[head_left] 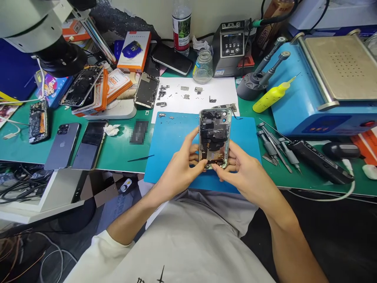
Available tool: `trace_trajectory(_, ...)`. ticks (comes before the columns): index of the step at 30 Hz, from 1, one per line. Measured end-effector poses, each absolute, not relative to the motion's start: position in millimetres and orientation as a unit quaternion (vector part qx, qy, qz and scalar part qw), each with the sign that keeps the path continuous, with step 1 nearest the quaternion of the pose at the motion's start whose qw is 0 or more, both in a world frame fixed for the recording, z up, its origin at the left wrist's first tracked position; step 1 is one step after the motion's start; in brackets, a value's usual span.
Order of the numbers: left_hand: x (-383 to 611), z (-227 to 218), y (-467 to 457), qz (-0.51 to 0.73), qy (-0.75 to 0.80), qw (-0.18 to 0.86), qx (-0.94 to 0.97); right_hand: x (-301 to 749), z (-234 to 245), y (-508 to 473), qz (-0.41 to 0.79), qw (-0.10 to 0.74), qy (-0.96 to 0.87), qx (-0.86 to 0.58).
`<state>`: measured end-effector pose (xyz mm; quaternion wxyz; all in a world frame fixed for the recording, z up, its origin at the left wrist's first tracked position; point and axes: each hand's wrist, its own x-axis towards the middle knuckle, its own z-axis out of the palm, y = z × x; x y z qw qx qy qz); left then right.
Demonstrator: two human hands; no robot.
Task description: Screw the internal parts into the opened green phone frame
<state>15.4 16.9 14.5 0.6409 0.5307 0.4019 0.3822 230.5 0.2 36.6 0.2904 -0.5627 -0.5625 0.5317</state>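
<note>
An opened smartphone housing, its inside facing me, is held upright over the blue mat. My left hand grips its left edge, thumb at the lower corner and fingers behind. On the other side my right hand is closed round the lower right edge, its thumb at the bottom rim. Dark flex parts and two camera openings show inside the housing. Just behind it a circuit board lies across the far edge of the mat. Small metal parts are spread on a white paper sheet.
At the right lie screwdrivers, a yellow bottle and a blue heating plate machine. Phones and a phone screen are on the left. A glass jar stands at the back. A microscope overhangs the upper left.
</note>
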Motion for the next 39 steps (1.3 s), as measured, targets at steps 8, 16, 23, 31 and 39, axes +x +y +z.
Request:
trace_trajectory(8,16,9,14,0.382,0.396,0.656,0.517,230,41,2,0.575,0.275,-0.547,-0.543)
trace_trajectory(16,13,15,14,0.394,0.386,0.657,0.514,229,41,-3,0.600,0.309,-0.513,-0.530)
trace_trajectory(23,12,20,18,0.376,0.385,0.692,0.481,233,34,3,0.620,0.304,-0.507,-0.516)
trace_trajectory(31,9,19,22,0.372,0.375,0.730,0.434,234,48,13,0.651,0.272,-0.507,-0.495)
trace_trajectory(39,6,22,26,0.379,0.366,0.754,0.391,246,56,10,0.596,0.275,-0.551,-0.515)
